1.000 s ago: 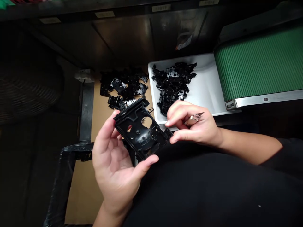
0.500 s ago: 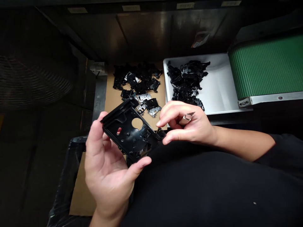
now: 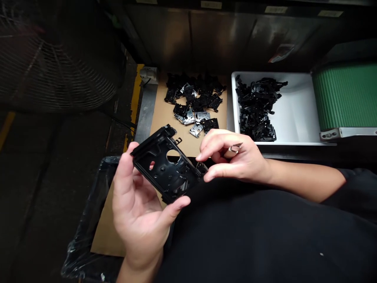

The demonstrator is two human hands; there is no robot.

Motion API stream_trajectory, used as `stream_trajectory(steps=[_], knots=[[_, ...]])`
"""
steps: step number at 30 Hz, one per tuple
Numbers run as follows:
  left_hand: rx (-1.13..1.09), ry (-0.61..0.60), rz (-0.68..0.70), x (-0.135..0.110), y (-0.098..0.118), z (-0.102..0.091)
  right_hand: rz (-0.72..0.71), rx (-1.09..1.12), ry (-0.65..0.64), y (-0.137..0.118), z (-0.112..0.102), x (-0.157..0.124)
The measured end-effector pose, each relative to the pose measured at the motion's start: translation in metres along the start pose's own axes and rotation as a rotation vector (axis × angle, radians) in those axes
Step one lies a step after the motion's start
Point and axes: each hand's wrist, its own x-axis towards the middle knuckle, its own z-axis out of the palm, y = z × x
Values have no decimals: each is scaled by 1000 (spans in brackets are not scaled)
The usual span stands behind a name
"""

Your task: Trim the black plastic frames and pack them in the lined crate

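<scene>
A black molded plastic frame (image 3: 160, 175), with a large round hole and smaller cutouts, is tilted up in front of me. My left hand (image 3: 141, 200) grips it by its left end and lower edge, fingers behind and thumb at the lower right corner. At the frame's right corner, the thumb and index finger of my right hand (image 3: 229, 155) are on either side of a small projecting tab; whether they press on it I cannot tell. A small knife (image 3: 234, 150) with a pointed blade is tucked in the curled fingers of that hand, its handle mostly hidden.
Several similar black parts (image 3: 203, 94) are heaped on a cardboard sheet (image 3: 160, 118); more lie in a white tray (image 3: 297, 118). A green conveyor belt (image 3: 347, 94) adjoins the tray. A large fan (image 3: 59, 74) stands at left, above a plastic-lined bin (image 3: 88, 220) holding cardboard.
The view has turned left, so the bench, tray and conveyor appear farther right and more of the fan shows. Both hands keep nearly the same pose around the black frame.
</scene>
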Motion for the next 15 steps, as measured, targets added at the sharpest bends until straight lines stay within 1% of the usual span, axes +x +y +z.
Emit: stream_trajectory(steps=[6,10,13,15], knots=[[-40,27,-26,-7,-9,-27,42,-55,-49,7,25,12],[-52,48,-68,-12,-16,-42,50,-62,-79,13,42,20],[-25,109,-116,-17,-23,-53,53,-72,-101,17,53,26],[-38,127,-173,-20,-28,-59,68,-105,-116,20,60,30]])
